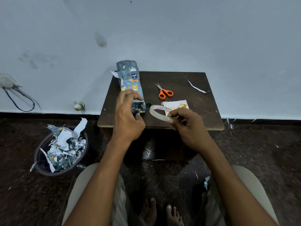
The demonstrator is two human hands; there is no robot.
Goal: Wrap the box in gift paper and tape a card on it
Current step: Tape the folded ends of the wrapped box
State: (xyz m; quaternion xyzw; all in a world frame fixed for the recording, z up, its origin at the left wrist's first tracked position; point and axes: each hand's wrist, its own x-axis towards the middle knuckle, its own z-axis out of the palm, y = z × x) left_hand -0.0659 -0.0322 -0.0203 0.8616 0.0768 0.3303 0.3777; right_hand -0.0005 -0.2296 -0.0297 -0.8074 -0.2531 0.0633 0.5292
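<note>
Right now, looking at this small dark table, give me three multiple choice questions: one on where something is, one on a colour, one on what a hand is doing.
1. Where do the scissors lie?
A. In the bin of paper scraps
B. On the dark wooden table, right of the box wrapped in blue animal-print paper
C. On the floor by the feet

2. What colour are the scissor handles?
A. Orange
B. Green
C. Black

3. What is the right hand doing?
A. Resting flat on the table
B. Gripping the scissors
C. Pinching a clear tape roll

Answers: 1 B, the scissors sit on the tabletop beside the wrapped box. 2 A, both loops are bright orange. 3 C, its fingers pinch the near rim of the tape ring, while the left hand holds the box's near end.
</note>
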